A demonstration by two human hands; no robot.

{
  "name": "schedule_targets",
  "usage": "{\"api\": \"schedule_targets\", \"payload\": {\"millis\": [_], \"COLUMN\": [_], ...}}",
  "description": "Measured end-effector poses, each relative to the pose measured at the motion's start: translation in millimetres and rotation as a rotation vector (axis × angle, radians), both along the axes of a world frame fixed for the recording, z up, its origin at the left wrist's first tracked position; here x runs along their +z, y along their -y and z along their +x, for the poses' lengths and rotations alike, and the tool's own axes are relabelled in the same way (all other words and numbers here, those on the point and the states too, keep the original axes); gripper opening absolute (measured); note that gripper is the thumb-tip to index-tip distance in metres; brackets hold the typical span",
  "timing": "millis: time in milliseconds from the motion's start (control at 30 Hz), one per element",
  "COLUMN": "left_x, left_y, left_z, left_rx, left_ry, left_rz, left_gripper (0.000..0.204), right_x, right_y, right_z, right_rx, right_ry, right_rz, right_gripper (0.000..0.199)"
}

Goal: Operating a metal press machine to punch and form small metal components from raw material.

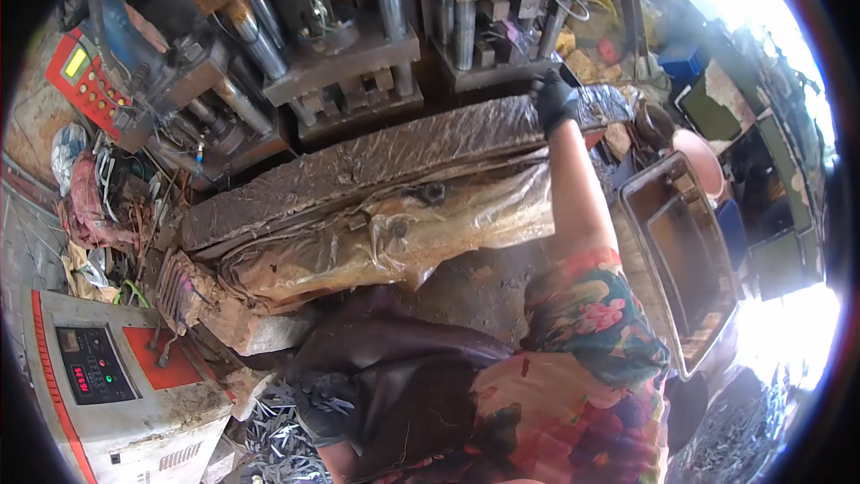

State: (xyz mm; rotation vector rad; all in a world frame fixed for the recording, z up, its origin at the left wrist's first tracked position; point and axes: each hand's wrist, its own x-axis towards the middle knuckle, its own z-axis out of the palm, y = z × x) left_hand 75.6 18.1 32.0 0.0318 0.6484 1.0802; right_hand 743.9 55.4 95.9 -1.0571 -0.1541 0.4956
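Note:
My right hand (pixel 554 103), in a dark glove, reaches out over the far right end of a long dirt-caked bench ledge (pixel 376 157). Its fingers are curled at the foot of the right-hand press (pixel 502 72); what they hold, if anything, is too small to make out. Low beside my dark apron (pixel 412 385), my left hand (pixel 324 408) is also gloved, with a few small shiny metal strips (pixel 336 401) in its grasp. Under that hand lies a heap of similar metal strips (pixel 273 439).
Another press (pixel 336 63) stands left of centre behind the ledge. A red control box (pixel 85 81) is at far left. A grey machine with a lit panel (pixel 134 421) fills the lower left. Crumpled plastic sheeting (pixel 394 242) hangs along the ledge. A rectangular tray (pixel 658 305) stands at right.

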Motion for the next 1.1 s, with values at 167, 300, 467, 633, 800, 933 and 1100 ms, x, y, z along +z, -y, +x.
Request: {"api": "schedule_targets", "payload": {"millis": [167,300,467,633,800,933,1100], "left_x": [-7.7,-44.1,-66.0,-4.9,9.8,-31.1,-5.9], "left_y": [2.1,0.6,0.6,10.3,13.2,21.3,8.9], "left_z": [-11.0,-42.7,-65.5,-16.4,-22.8,-46.9,-19.3], "left_rx": [-0.069,0.011,0.062,-0.017,0.029,0.132,0.076], "left_ry": [0.091,-0.078,-0.061,0.037,-0.069,-0.086,-0.354], "left_rz": [0.051,0.021,0.088,0.172,0.097,0.058,-0.074], "left_gripper": [0.022,0.010,0.031,0.015,0.019,0.017,0.025], "right_x": [-1.1,7.3,-5.9,-7.4,27.2,8.6,-48.9], "right_y": [91.5,132.8,127.8,37.2,-111.4,-216.7,-255.9], "right_z": [-83.9,-126.1,-114.2,-155.7,-232.4,-222.5,-160.5], "right_rx": [-0.091,0.226,0.316,0.422,0.658,0.788,0.365], "right_ry": [0.263,0.594,0.603,0.292,0.072,-0.272,0.912], "right_rz": [-0.448,-1.310,-1.276,-0.286,-0.113,0.111,-0.133], "right_gripper": [0.045,0.050,0.050,0.032,0.029,0.027,0.017]}}
